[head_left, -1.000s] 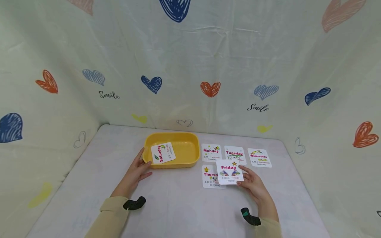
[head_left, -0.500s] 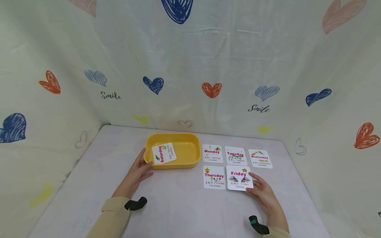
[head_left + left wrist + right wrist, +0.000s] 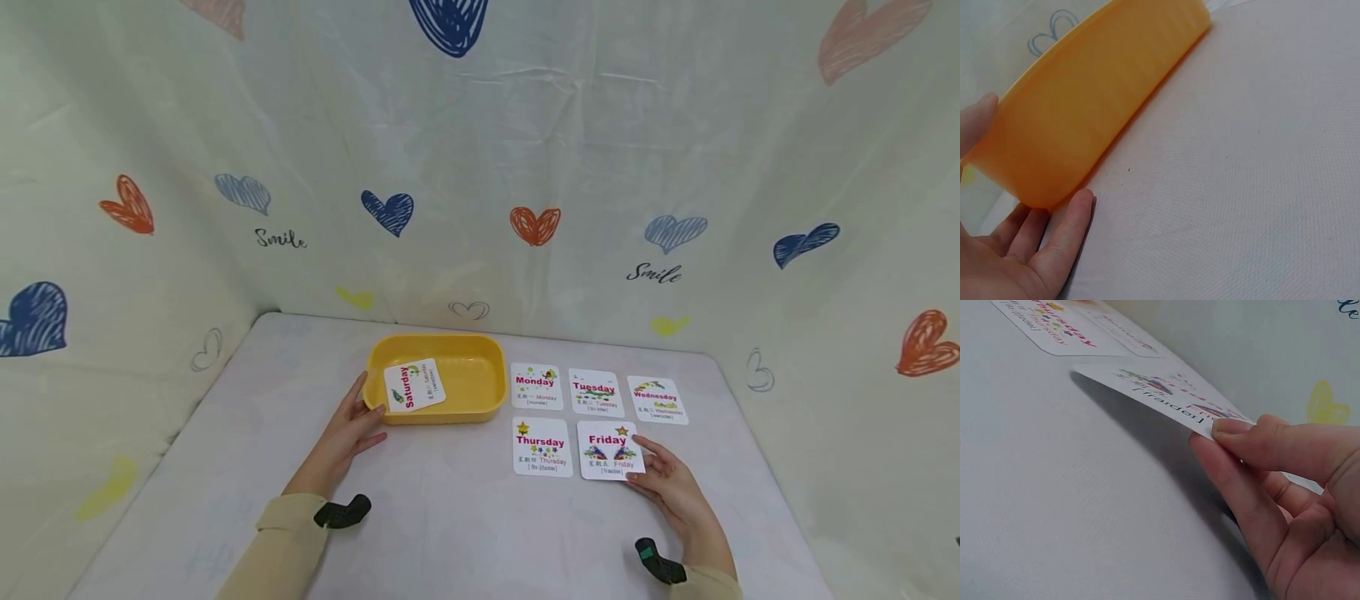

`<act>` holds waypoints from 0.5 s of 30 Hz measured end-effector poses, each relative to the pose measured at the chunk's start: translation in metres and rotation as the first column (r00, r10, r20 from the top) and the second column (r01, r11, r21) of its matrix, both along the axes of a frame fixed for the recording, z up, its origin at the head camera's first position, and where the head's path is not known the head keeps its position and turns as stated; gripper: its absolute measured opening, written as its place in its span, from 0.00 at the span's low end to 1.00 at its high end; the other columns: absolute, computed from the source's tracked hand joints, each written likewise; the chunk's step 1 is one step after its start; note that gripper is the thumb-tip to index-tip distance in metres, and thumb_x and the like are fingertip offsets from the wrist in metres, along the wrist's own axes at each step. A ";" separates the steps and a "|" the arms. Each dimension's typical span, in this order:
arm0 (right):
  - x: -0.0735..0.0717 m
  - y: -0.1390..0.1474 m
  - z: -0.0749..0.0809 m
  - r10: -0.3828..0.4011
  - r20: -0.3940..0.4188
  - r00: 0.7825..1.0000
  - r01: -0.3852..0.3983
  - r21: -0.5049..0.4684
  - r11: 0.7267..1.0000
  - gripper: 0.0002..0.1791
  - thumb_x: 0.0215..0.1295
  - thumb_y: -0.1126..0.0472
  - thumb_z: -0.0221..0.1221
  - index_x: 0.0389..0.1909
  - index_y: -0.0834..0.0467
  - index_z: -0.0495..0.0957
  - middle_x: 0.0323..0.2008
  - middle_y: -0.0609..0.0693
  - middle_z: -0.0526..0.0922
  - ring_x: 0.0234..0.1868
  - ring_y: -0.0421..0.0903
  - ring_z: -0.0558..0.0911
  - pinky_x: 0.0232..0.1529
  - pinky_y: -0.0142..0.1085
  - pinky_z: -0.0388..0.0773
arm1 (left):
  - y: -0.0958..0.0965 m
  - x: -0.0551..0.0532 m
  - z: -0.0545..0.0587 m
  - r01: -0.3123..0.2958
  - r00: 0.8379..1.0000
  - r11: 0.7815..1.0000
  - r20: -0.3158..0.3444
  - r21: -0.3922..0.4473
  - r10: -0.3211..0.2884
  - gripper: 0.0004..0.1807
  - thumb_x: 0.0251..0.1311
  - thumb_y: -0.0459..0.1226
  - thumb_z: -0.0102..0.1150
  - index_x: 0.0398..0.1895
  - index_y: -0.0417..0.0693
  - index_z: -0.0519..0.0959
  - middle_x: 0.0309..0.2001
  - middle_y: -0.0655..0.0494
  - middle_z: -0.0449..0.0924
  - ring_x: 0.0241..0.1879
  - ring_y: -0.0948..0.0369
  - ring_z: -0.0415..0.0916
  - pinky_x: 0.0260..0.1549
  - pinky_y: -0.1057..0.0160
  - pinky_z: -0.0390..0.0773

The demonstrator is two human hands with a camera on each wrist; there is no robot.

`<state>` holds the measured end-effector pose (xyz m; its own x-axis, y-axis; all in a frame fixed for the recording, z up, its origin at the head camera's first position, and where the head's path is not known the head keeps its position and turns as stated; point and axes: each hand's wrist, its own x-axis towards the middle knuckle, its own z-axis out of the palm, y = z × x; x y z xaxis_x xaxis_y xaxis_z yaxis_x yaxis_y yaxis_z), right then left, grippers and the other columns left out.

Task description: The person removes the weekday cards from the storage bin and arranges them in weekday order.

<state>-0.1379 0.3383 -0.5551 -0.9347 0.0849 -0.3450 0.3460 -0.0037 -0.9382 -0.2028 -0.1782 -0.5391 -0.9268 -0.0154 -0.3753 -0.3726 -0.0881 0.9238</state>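
In the head view my right hand (image 3: 675, 487) pinches the right edge of the white Friday card (image 3: 607, 451), just right of the Thursday card (image 3: 542, 447). The right wrist view shows the thumb on top and fingers beneath the Friday card (image 3: 1166, 394); its near edge is raised over the table with a shadow under it. My left hand (image 3: 345, 437) holds the left end of a yellow tray (image 3: 476, 412). From the left wrist, the thumb is at the tray's (image 3: 1085, 106) rim and the fingers reach its base. A Saturday card (image 3: 415, 386) lies turned sideways inside the tray.
Behind the Friday card, a row holds the Monday card (image 3: 536, 387), the Tuesday card (image 3: 597, 393) and the Wednesday card (image 3: 657, 400). All lie on a white-covered table (image 3: 465, 525). A curtain (image 3: 450, 142) printed with hearts surrounds the table's back and sides.
The right hand has carried the Friday card rightward and lower, off the Thursday card it was overlapping, to a spot beside it. The left hand and the tray stay put.
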 end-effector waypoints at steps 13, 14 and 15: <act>-0.005 -0.005 0.010 0.076 0.047 0.996 -0.084 0.206 0.975 0.39 0.58 0.74 0.65 0.70 0.64 0.61 0.36 0.56 0.73 0.36 0.48 0.82 0.40 0.35 0.84 | 0.001 0.000 0.001 0.005 1.000 1.000 0.001 0.000 -0.005 0.46 0.65 0.40 0.61 0.77 0.77 0.44 0.70 0.42 0.54 0.63 0.47 0.64 0.50 0.53 0.79; -0.005 -0.005 0.010 0.074 0.054 0.996 -0.085 0.234 0.968 0.39 0.57 0.74 0.65 0.70 0.63 0.62 0.35 0.56 0.72 0.35 0.48 0.82 0.39 0.35 0.84 | 0.001 0.001 0.002 0.006 1.000 1.000 -0.001 0.000 -0.006 0.46 0.65 0.40 0.61 0.77 0.77 0.43 0.70 0.42 0.54 0.64 0.47 0.64 0.50 0.53 0.79; -0.006 -0.006 0.010 0.070 0.061 0.996 -0.084 0.263 0.961 0.39 0.57 0.74 0.65 0.69 0.63 0.63 0.34 0.56 0.72 0.33 0.48 0.81 0.37 0.35 0.84 | 0.000 0.001 0.002 0.008 1.000 1.000 -0.005 0.000 -0.008 0.46 0.65 0.40 0.61 0.77 0.77 0.43 0.70 0.41 0.54 0.64 0.46 0.64 0.51 0.53 0.79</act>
<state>-0.1440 0.3325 -0.5453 -0.9241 0.1081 -0.3666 0.3822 0.2715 -0.8833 -0.2017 -0.1777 -0.5373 -0.9286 -0.0083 -0.3710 -0.3690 -0.0848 0.9255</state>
